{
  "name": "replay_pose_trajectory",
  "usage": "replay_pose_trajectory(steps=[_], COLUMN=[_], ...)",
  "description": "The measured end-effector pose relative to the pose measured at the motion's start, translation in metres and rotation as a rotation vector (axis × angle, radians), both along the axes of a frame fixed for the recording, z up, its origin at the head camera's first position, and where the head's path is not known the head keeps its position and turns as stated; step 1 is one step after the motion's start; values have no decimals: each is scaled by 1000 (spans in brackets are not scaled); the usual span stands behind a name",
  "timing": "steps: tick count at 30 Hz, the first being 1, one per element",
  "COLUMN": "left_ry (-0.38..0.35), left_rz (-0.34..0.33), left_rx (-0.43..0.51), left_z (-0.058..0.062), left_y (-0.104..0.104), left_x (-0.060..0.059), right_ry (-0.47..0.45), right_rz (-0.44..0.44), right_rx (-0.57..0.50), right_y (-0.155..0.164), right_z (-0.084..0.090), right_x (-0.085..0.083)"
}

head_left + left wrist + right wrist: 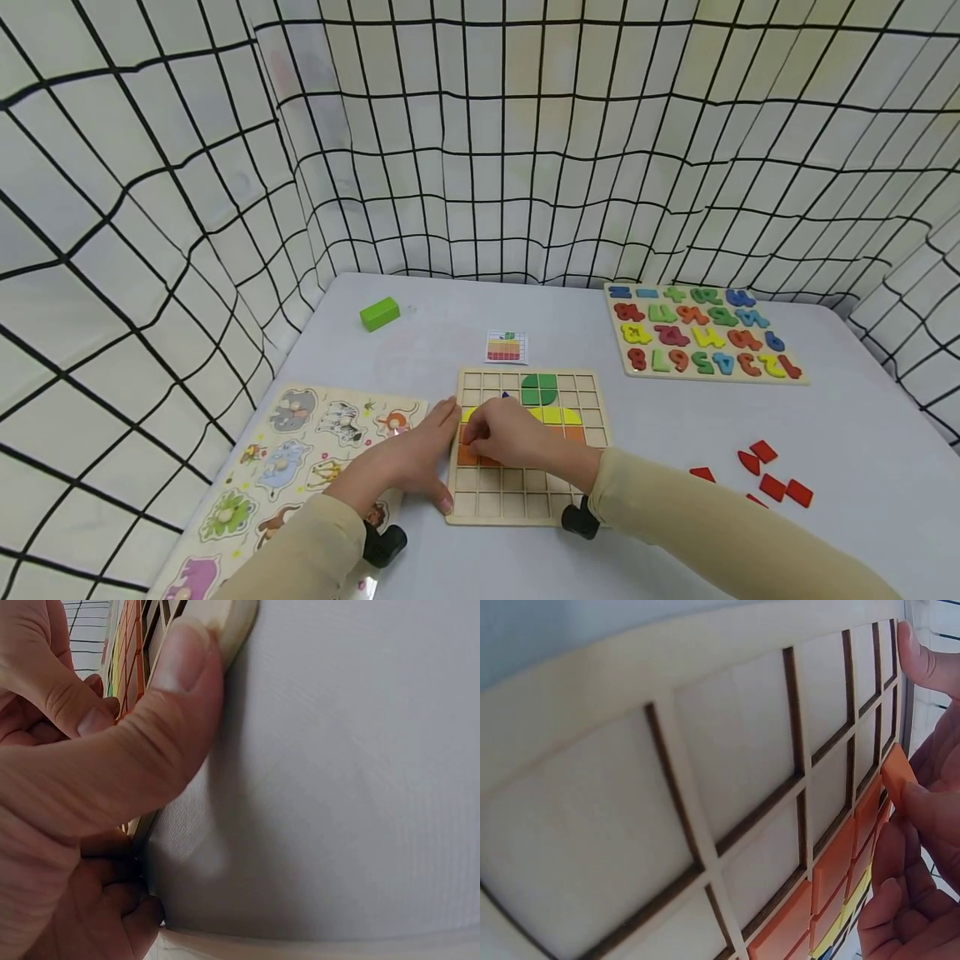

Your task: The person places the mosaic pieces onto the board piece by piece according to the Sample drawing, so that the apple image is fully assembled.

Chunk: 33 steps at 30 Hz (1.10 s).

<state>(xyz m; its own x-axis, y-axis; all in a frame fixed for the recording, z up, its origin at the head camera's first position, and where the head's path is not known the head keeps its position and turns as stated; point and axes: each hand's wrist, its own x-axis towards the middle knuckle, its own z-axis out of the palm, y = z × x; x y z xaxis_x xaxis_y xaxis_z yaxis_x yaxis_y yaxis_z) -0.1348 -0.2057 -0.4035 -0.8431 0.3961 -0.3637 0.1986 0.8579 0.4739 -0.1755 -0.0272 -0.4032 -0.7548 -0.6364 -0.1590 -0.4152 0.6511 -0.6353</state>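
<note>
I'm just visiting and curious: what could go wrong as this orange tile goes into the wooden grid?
The orange piece, pinched by the right hand, sits tilted at the slot edge, so it might jam or nudge neighbouring tiles. The left hand only steadies the grid board at its edge, so the board might slide.

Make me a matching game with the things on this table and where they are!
Things:
1. green rectangular block
2. wooden number puzzle board
3. loose red flat pieces
4. wooden animal puzzle board

Places:
A. far right of the table
B. near right, beside the right sleeve
C. far left corner of the table
D. near left, under the left forearm

Pairs: 1-C, 2-A, 3-B, 4-D
</note>
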Motion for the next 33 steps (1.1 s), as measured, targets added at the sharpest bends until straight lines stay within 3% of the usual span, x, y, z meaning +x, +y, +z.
replay_pose_trajectory(steps=[12, 21, 28, 33], left_ry=[9, -3, 10, 10], left_rz=[-8, -6, -10, -6], left_rx=[1, -21, -30, -30], left_z=[3, 1, -2, 0], left_y=[0, 2, 2, 2], left_x=[-1, 0, 0, 0], right_ry=[80, 87, 95, 95], right_rz=[1, -1, -111, -212], right_rx=[80, 25, 24, 33], right_y=[-6, 2, 47, 110], right_z=[0, -2, 6, 17], right_x=[3, 4, 1, -4])
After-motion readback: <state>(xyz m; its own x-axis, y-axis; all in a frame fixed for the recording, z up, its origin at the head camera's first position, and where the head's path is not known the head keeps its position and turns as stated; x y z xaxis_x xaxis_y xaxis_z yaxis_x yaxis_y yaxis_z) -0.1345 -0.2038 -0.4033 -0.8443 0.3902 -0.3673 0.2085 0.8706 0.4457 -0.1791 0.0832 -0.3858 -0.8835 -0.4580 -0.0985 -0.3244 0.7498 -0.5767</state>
